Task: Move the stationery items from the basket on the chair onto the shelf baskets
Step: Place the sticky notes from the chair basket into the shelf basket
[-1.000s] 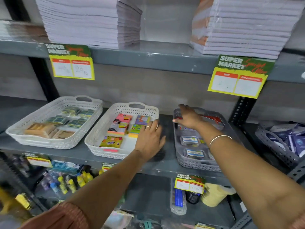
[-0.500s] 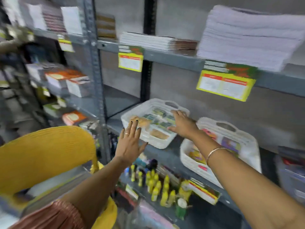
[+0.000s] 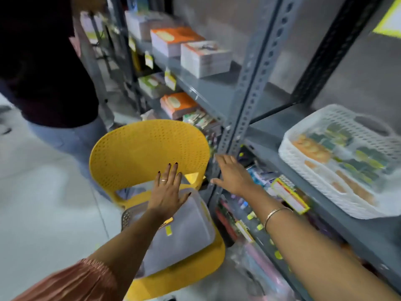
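Observation:
A grey basket (image 3: 191,231) lies on the seat of a yellow chair (image 3: 147,148) beside the shelving. A small yellow item (image 3: 168,230) shows inside it. My left hand (image 3: 168,192) hovers over the basket's far end, fingers spread and holding nothing. Over by the grey shelf upright, my right hand (image 3: 233,175) is also open and empty, out to the right of the chair back. A white shelf basket (image 3: 308,170) with small packets stands on the shelf at the right.
A person in dark top and jeans (image 3: 50,83) stands behind the chair at the left. Stacks of orange and white notebooks (image 3: 191,51) fill the upper shelves. Lower shelves hold small bottles and packets (image 3: 249,213). Pale floor (image 3: 43,203) lies left of the chair.
The view has swung left and down from the shelf baskets to the chair. Both hands have left the shelf baskets and moved down towards the chair and its grey basket.

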Available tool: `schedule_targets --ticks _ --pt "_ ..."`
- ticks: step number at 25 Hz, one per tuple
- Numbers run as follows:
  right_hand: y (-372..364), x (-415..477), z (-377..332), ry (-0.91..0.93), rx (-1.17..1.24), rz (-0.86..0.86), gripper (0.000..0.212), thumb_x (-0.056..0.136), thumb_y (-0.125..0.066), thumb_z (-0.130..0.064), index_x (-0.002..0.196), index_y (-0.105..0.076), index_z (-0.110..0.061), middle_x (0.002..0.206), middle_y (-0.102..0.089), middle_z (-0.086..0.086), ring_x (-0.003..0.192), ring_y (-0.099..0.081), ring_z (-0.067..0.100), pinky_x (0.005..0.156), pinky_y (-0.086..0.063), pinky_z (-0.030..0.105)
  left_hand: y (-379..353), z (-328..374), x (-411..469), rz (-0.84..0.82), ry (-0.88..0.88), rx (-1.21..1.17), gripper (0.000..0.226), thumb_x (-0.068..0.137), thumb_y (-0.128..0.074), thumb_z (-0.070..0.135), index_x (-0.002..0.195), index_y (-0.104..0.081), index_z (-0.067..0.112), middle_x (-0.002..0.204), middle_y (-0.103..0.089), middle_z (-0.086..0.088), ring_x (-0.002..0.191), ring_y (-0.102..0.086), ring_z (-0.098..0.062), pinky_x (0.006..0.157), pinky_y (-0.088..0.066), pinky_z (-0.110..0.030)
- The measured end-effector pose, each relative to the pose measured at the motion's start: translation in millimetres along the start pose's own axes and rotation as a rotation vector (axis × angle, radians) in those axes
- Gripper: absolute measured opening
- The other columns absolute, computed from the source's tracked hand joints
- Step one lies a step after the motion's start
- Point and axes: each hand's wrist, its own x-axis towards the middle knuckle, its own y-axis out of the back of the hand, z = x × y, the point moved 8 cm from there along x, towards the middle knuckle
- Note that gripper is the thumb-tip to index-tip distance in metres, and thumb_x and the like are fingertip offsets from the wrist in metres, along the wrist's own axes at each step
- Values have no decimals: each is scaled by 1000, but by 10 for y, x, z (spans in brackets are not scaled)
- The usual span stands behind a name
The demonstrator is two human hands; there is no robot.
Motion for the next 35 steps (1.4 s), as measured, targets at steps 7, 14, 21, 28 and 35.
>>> schedule_targets --ticks 7,14,21,28,35 --pt "-1733 545 -482 176 -3 -311 77 85 -63 -34 145 -21 -9 147 -33 11 136 -30 29 107 -34 40 -1270 -631 -879 -200 102 -57 81 92 -14 65 127 -54 3 144 -39 -18 132 -28 -31 102 -20 -49" --pt "-3308 725 -790 295 -14 -524 69 81 -66 -24 138 -32 -9 142 -37 14 132 -33 31 101 -38 43 -2437 -555 -1814 -470 69 -120 82 86 -25 72 126 -57 9 141 -43 -14 134 -25 -27 106 -10 -45" --pt "-3941 917 -995 381 -66 -471 88 73 -76 -19 143 -24 -10 152 -24 13 140 -22 32 111 -30 44 -2767 -642 -2075 -536 121 -87 84 90 -16 68 133 -48 3 144 -39 -15 134 -33 -32 106 -31 -53" --pt "-3975 988 -955 428 -185 -391 80 71 -75 -26 134 -32 -3 133 -40 15 121 -38 31 103 -34 41 -2758 -662 -2067 -479 154 -117 83 92 -14 66 133 -48 4 143 -39 -16 133 -33 -32 102 -31 -56" --pt "-3984 944 -924 388 -111 -394 83 69 -76 -29 133 -32 0 132 -40 16 121 -38 30 98 -40 38 -2796 -663 -2092 -467 135 -87 82 91 -16 67 135 -46 5 145 -35 -15 136 -27 -31 105 -18 -55"
